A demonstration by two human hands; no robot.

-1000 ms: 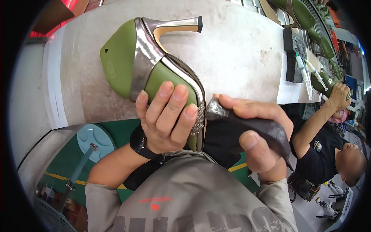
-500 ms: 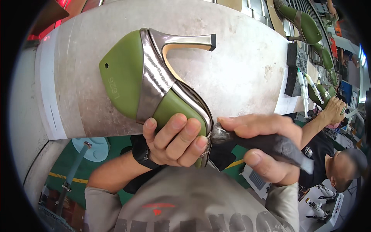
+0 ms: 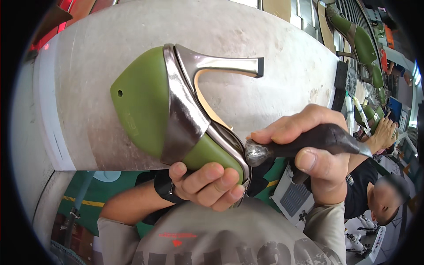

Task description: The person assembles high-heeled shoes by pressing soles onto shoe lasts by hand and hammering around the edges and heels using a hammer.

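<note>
My left hand (image 3: 207, 183) is wrapped from below around a high-heeled shoe in metallic bronze (image 3: 185, 119), its fingers curled over the green last (image 3: 141, 104) inside. The shoe lies tilted on its side, its slim heel (image 3: 227, 65) pointing right and its toe toward me. Gripped in my right hand (image 3: 316, 152) is a dark shoemaker's hammer (image 3: 304, 143), held close around the head. Its worn round metal face is right by the edge of the sole near the forepart; whether they touch I cannot tell. Most of its handle is hidden by my hand.
A pale, curved worktop (image 3: 265, 97) spreads beyond the shoe. At the far right, more shoes on green lasts (image 3: 364, 44) stand on a rack. A dark block (image 3: 340, 86) and white pen-like sticks (image 3: 349, 112) sit near the right edge. A co-worker (image 3: 375, 185) works at the right.
The shoe has shifted slightly down and right, its heel swinging to the right. The hammer has moved slightly right and turned, showing more of its round face. Both grips are kept.
</note>
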